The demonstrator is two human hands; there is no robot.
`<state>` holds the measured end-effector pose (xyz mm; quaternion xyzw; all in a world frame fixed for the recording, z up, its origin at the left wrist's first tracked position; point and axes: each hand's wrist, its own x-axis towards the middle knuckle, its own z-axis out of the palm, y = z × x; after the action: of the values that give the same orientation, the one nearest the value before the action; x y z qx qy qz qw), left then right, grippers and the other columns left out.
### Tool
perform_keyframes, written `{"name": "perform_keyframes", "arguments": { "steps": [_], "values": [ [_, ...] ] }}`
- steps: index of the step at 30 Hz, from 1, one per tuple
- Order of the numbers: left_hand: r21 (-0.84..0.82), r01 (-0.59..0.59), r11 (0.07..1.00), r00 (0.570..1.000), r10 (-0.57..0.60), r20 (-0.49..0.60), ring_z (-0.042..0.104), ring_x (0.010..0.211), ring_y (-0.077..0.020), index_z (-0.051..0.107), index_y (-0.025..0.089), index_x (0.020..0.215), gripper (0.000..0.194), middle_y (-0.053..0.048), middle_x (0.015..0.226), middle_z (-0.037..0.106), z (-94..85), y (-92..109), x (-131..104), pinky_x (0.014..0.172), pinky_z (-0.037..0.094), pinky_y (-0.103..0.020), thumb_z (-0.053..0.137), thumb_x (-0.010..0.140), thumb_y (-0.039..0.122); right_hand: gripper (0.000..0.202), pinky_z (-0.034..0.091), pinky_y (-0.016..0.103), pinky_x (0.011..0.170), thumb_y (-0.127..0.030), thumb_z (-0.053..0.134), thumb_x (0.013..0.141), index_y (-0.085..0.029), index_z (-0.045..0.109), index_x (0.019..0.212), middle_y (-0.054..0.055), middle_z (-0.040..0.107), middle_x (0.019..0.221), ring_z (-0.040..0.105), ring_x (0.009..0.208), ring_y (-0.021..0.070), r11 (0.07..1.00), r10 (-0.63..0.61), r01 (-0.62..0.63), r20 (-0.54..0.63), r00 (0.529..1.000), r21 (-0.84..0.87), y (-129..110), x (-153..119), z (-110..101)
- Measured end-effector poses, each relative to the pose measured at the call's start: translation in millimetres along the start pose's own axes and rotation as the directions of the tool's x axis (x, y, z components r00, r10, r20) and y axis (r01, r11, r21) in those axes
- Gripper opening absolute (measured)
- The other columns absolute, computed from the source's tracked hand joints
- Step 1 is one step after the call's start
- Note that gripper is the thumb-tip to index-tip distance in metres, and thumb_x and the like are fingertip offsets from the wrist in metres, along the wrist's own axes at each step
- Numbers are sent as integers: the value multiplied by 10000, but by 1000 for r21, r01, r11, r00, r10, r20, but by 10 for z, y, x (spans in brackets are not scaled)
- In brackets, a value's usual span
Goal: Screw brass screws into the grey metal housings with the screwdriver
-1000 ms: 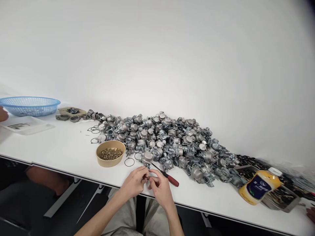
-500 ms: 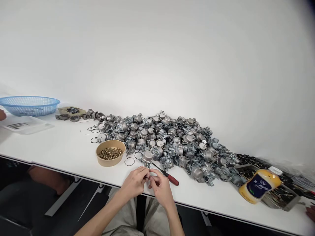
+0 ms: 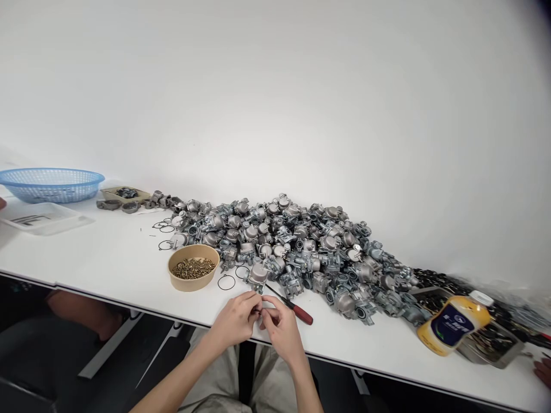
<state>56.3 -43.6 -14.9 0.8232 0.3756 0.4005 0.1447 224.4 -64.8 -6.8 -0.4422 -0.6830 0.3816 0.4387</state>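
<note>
My left hand (image 3: 237, 316) and my right hand (image 3: 279, 324) meet at the table's front edge, fingertips pinched close together. Whatever they hold is too small and too covered by the fingers to make out. Just beyond them a metal carburetor (image 3: 258, 276) sits on the table, bowl side up. A screwdriver with a red handle (image 3: 303, 315) lies right of my right hand, its shaft pointing toward the carburetor. To the left are a thin black rubber ring (image 3: 226, 282) and an oval tan bowl (image 3: 193, 283) of small brass-coloured screws (image 3: 193, 268).
A large pile of carburetors (image 3: 297, 241) spreads behind my hands. On the right, a yellow bottle (image 3: 455, 324) leans by a metal tray (image 3: 501, 353) of small parts. A blue basket (image 3: 51, 186) and a white plastic tray (image 3: 38, 221) stand far left. Another person's hand (image 3: 543, 371) shows at the right edge.
My hands stay in nearly the same place, with only slight finger movement. The other person's hand at the left edge has drawn back a little.
</note>
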Motion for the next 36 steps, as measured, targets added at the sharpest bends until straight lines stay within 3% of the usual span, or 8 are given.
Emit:
{"name": "perform_keyframes", "arguments": {
  "steps": [6, 14, 20, 24, 26, 30, 36],
  "values": [
    [-9, -1, 1000, 1000, 1, -11, 561, 773, -179, 524, 204, 872, 182, -25, 853, 589, 7, -22, 1, 689, 414, -255, 498, 802, 38, 320, 498, 274, 630, -356, 545, 954, -155, 607, 1195, 56, 710, 786, 630, 643, 180, 1000, 9, -9, -9, 1000, 11, 0, 2, 3],
    [-41, 7, 999, 995, -11, -99, 652, 844, -180, 635, 217, 951, 170, -41, 917, 690, 64, -97, -20, 765, 497, -260, 529, 896, 97, 400, 547, 308, 671, -460, 609, 923, -148, 607, 1175, 91, 729, 899, 653, 665, 181, 989, 28, -24, -28, 999, 149, -3, 14, -9],
    [36, -100, 994, 987, 103, -120, 706, 986, -193, 688, 233, 1067, 183, -59, 1106, 744, 112, -164, -39, 896, 536, -294, 556, 958, 167, 465, 459, 236, 545, -488, 660, 887, -139, 588, 1186, 93, 728, 859, 671, 648, 181, 965, 118, -89, -102, 988, 247, 89, 39, -48],
    [107, -102, 989, 992, 109, -62, 698, 1054, -209, 710, 257, 1087, 189, -59, 1258, 692, 79, -118, -33, 900, 544, -302, 576, 961, 214, 477, 446, 224, 535, -453, 694, 870, -149, 576, 1218, 134, 722, 1002, 670, 662, 167, 940, 112, -61, -136, 984, 337, 192, 53, -94],
    [149, -86, 985, 995, 93, -45, 702, 1008, -204, 706, 269, 1118, 210, -58, 1225, 696, 50, -68, -21, 841, 546, -283, 571, 964, 224, 477, 445, 224, 532, -442, 703, 866, -150, 573, 1220, 144, 718, 1027, 666, 657, 162, 924, 115, -43, -171, 979, 379, 229, 55, -114],
    [251, -83, 964, 997, 81, 15, 672, 838, -179, 701, 276, 1142, 225, -47, 965, 709, 12, 12, 4, 706, 492, -247, 551, 976, 251, 475, 435, 219, 525, -433, 718, 861, -145, 563, 1206, 143, 725, 993, 644, 637, 150, 905, 128, -28, -208, 970, 425, 248, 43, -125],
    [377, -170, 910, 985, 170, 34, 582, 708, -161, 725, 246, 934, 147, -19, 734, 614, 44, -19, -2, 606, 397, -243, 585, 964, 279, 524, 457, 226, 567, -432, 760, 828, -148, 536, 1207, 122, 735, 935, 641, 651, 150, 931, 134, -59, -185, 974, 361, 228, 44, -102]
  ]
}}
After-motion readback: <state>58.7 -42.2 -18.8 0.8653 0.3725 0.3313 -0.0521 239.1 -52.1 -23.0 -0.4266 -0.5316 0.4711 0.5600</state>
